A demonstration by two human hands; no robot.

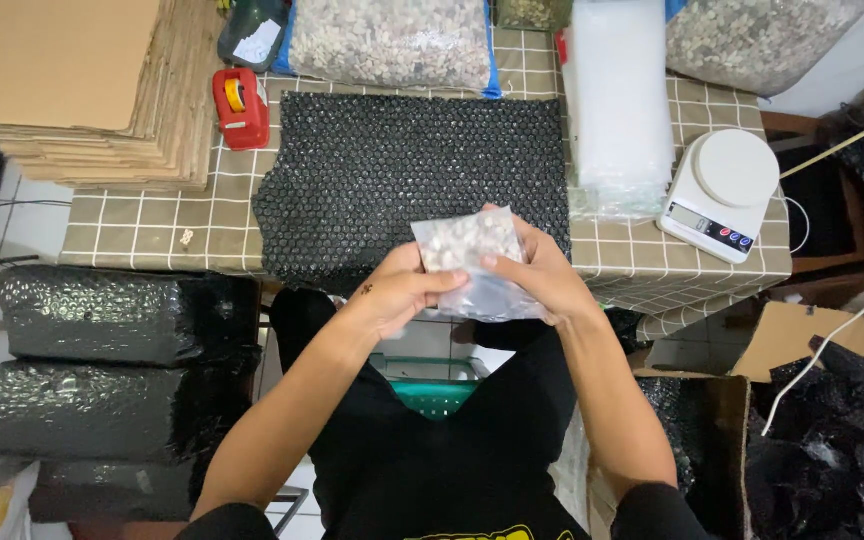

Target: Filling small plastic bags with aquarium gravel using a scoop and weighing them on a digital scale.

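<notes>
Left hand (407,292), right hand (537,270) both clasp clear pouch (467,250) (pale pieces inside) above black bubble wrap (392,170).

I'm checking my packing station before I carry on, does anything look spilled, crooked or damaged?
Nothing looks spilled or damaged. Both hands, left hand and right hand, hold a small clear bag of pale pieces above the black bubble wrap sheet. Only oddity: a tiny pale scrap lies loose on the checked tablecloth.
</notes>
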